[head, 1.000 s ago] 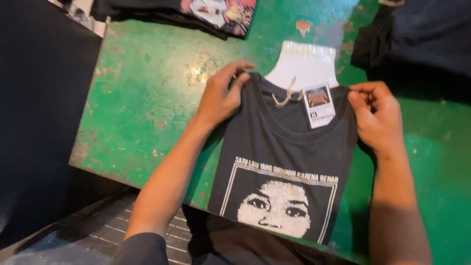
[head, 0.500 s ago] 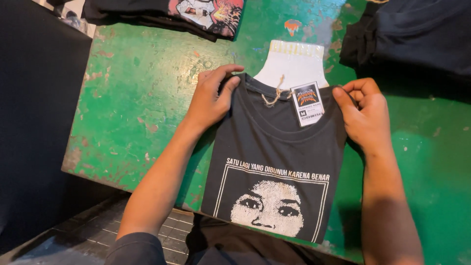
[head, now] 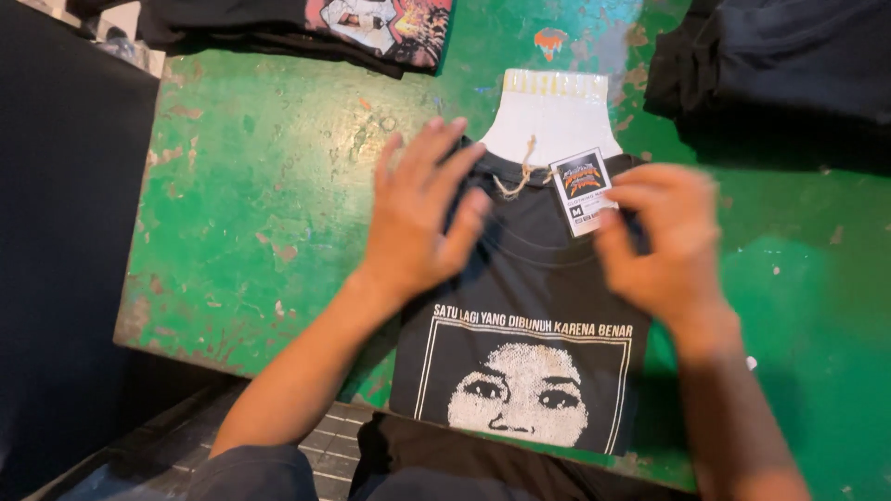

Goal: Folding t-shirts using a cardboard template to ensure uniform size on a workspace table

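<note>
My left hand (head: 418, 218) lies flat, fingers spread, on the shirt (head: 529, 297). My right hand (head: 664, 241), fingers loosely curled and blurred, rests on its right shoulder beside the tag (head: 580, 190). The shirt lies folded on the table (head: 260, 204).

A worn green-painted table (head: 278, 213), chipped and scuffed, carries it all: a folded dark grey printed T-shirt (head: 529, 306) lying flat near centre over a white cardboard folding board (head: 554, 116), a stack of black printed shirts (head: 306, 28) far left, a dark cloth pile (head: 780, 65) far right.
</note>
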